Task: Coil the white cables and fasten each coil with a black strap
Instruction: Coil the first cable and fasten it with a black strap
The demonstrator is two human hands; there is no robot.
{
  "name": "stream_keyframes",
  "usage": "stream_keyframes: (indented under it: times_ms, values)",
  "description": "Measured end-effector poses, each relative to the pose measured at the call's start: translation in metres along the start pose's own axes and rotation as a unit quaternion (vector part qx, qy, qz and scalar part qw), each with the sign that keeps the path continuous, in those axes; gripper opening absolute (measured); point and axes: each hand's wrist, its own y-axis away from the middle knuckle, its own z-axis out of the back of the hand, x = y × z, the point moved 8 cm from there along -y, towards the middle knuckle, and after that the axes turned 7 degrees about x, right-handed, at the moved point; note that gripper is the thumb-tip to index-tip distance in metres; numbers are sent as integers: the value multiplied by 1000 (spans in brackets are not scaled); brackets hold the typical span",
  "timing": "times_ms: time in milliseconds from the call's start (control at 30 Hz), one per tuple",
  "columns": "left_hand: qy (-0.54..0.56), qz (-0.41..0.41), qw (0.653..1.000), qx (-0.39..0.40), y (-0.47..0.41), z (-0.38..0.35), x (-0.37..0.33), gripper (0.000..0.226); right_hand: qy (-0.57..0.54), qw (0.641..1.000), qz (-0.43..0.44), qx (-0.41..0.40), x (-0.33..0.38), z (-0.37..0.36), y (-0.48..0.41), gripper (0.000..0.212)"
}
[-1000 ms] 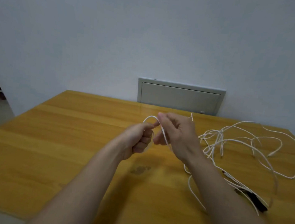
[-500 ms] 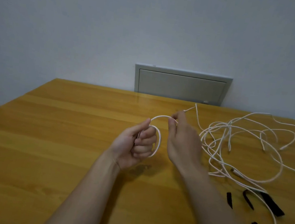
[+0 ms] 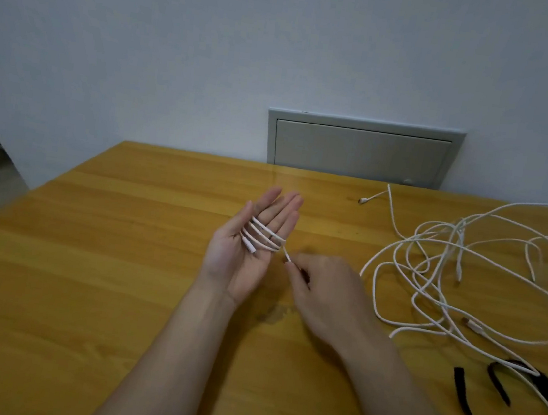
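My left hand (image 3: 255, 239) is held flat above the table, palm up and fingers straight. Several turns of a white cable (image 3: 263, 239) are wound around its fingers. My right hand (image 3: 321, 289) is just to the right and pinches the short free end of that cable. A tangle of loose white cables (image 3: 448, 263) lies on the table at the right. Several black straps (image 3: 463, 396) lie near the front right corner, partly under a cable.
The wooden table (image 3: 85, 270) stretches to the left and front. A grey wall hatch (image 3: 362, 151) sits behind the far edge. One cable plug (image 3: 365, 200) lies near the far edge. The table's left edge drops to the floor.
My left hand has gone from curled around one loop to flat, with several turns now around its fingers. My right hand has dropped lower, holding the cable end. The camera has tilted down.
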Motion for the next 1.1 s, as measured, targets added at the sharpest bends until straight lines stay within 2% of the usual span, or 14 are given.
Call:
stream_keyframes:
  times_ms: [100, 167, 300, 367, 467, 567, 633, 667, 800, 900, 1033, 1100]
  values:
    - [-72, -16, 997, -30, 0, 4, -3, 46, -3, 999, 17, 50, 3, -6, -1, 40]
    - [-132, -36, 990, -45, 1, 6, -5, 48, 8, 997, 40, 70, 5, -8, -1, 36]
    - [-283, -79, 953, -78, 3, 10, -14, 35, 28, 994, 86, 66, 14, 2, 4, 26]
    - [-406, -92, 906, -83, 6, 8, -16, 30, 9, 993, 109, 39, 18, 11, 7, 24]
    - [-575, -87, 811, -57, 14, -1, -9, 28, -36, 988, 150, -4, 20, 20, 11, 15]
    - [-663, -83, 744, -14, 18, -13, -2, 30, -56, 984, 158, -65, 12, 30, 11, 13]
    - [-696, -82, 713, 8, 17, -19, 2, 38, -61, 979, 160, -109, 8, 40, 11, 12]
    - [-699, -77, 711, 17, 16, -21, 4, 44, -65, 976, 165, -126, 8, 43, 12, 12]
    - [-643, -27, 763, 61, 19, -27, 17, 61, -105, 964, 188, -156, 5, 48, 13, 15]
    - [-605, 50, 789, 100, 21, -22, 28, 79, -124, 960, 190, -163, 1, 52, 13, 17]
    - [-512, 167, 834, 124, 26, -11, 41, 63, -135, 961, 191, -150, -3, 54, 13, 16]
    - [-464, 212, 848, 141, 31, -11, 44, 64, -157, 958, 194, -143, -4, 54, 12, 17]
